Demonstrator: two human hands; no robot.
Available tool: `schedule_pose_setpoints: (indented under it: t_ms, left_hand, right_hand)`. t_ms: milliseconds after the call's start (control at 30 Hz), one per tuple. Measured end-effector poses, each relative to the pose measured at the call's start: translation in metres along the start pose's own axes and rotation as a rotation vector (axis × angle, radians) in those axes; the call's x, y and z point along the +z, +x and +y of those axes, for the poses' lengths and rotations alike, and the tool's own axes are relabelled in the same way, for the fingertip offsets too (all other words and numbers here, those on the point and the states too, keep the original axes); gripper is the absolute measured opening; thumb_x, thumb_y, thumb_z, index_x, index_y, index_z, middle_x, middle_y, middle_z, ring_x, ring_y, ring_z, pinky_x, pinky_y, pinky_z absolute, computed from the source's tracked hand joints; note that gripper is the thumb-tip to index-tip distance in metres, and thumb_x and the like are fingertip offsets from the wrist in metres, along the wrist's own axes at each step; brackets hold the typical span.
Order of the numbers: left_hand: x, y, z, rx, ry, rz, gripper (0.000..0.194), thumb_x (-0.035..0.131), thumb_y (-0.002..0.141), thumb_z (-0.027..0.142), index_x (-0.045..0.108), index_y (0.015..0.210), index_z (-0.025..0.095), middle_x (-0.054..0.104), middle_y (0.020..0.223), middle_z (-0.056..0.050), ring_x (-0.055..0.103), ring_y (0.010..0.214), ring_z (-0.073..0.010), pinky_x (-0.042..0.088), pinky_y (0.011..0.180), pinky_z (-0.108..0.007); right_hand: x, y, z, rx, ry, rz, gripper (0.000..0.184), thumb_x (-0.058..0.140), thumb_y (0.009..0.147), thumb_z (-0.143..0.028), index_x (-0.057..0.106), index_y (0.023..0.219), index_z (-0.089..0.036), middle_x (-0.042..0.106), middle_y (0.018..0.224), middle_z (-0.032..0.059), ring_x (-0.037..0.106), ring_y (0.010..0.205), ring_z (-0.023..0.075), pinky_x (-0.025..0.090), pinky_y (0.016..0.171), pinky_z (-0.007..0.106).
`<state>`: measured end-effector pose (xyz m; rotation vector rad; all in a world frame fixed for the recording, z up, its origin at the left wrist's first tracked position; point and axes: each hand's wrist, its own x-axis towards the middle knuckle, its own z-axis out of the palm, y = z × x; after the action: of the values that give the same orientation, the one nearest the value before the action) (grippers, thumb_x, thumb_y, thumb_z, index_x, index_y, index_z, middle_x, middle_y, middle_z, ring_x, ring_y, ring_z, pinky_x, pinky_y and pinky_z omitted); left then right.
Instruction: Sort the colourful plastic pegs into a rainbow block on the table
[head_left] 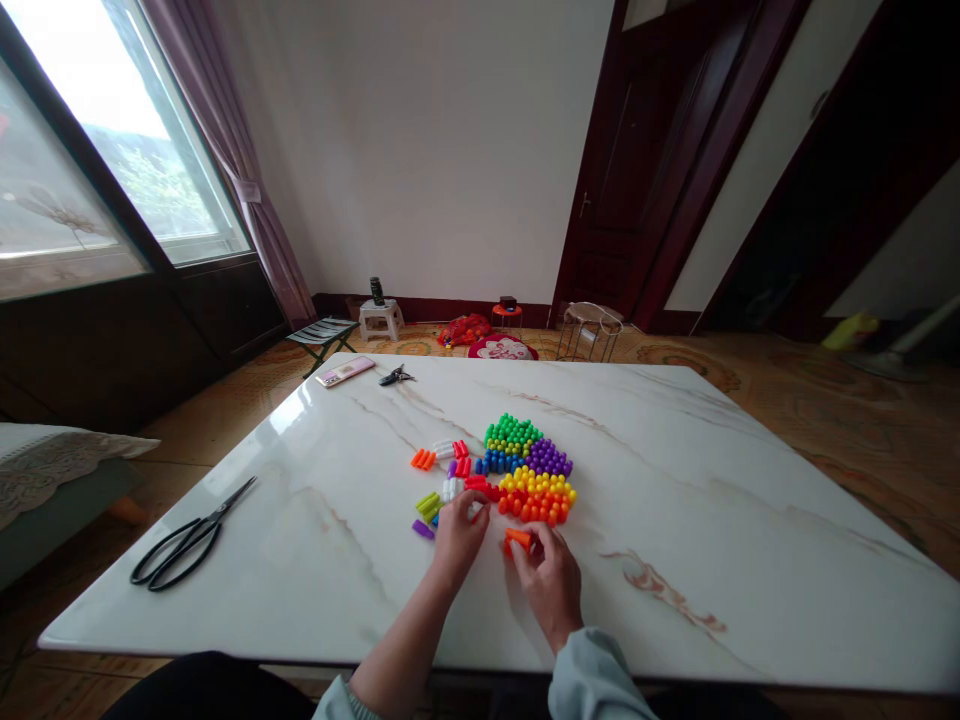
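Observation:
Small bright plastic pieces with rounded tops stand upright in colour groups on the marble-patterned table: green pieces, purple pieces, blue pieces, yellow pieces and orange pieces. My right hand is closed around orange plastic pieces, just in front of the orange group. To its left, my left hand bends over the lying red pieces with thumb and fingers curled together. Whatever is between those fingertips is hidden.
More pieces lie loose on the left, among them orange ones, white ones and a purple one. Black-handled scissors rest near the table's left edge. A phone and a dark keyring-like object lie farther back.

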<state>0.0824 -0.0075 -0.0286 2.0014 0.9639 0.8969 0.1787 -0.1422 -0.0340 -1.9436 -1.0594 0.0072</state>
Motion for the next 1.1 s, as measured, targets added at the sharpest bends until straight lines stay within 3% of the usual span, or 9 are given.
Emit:
schedule_pose_setpoints:
  t_ms: [333,567,800,1000,1100]
  left_hand:
    - [-0.019,0.028,-0.015,-0.089,0.123,0.065,0.018,0.054,0.076,0.017,0.069,0.085,0.02,0.073,0.087,-0.004,0.067,0.079,-0.0192,0.049,0.076,-0.031]
    - [-0.011,0.0,-0.018,-0.061,0.032,0.205,0.016,0.05,0.084,0.028,0.062,0.092,0.021,0.07,0.083,-0.001,0.065,0.076,-0.0153,0.048,0.072,-0.025]
    - [-0.002,-0.014,-0.01,0.019,0.267,0.038,0.017,0.048,0.085,0.022,0.064,0.089,0.021,0.071,0.085,-0.003,0.065,0.072,-0.0165,0.044,0.065,-0.024]
    - [-0.004,-0.012,-0.008,0.015,0.271,0.059,0.017,0.047,0.086,0.021,0.064,0.09,0.021,0.071,0.083,-0.003,0.065,0.072,-0.0166,0.043,0.063,-0.024]
    - [-0.005,-0.012,-0.01,0.012,0.258,0.067,0.017,0.047,0.086,0.022,0.064,0.091,0.021,0.071,0.082,-0.003,0.065,0.07,-0.0162,0.043,0.064,-0.024]
  right_hand:
    - [0.0,0.0,0.001,0.018,0.002,-0.038,0.023,0.054,0.084,-0.041,0.061,0.087,-0.02,0.066,0.081,0.004,0.061,0.07,0.0174,0.045,0.065,0.025]
    - [0.006,0.0,0.009,0.012,0.117,0.018,0.022,0.056,0.084,-0.041,0.06,0.087,-0.02,0.064,0.08,0.0041,0.056,0.066,0.0162,0.047,0.064,0.026]
    - [0.007,-0.003,0.004,-0.062,0.261,-0.091,0.021,0.049,0.087,-0.034,0.058,0.097,-0.019,0.064,0.09,0.0073,0.06,0.077,0.0174,0.051,0.069,0.026]
    - [-0.017,-0.009,0.018,0.073,0.265,0.073,0.028,0.046,0.087,-0.033,0.06,0.106,-0.018,0.063,0.102,0.0084,0.061,0.085,0.0183,0.051,0.065,0.025]
    - [-0.04,-0.009,0.037,0.07,0.13,0.089,0.032,0.047,0.084,-0.033,0.063,0.108,-0.019,0.064,0.105,0.0084,0.06,0.088,0.0201,0.051,0.073,0.03]
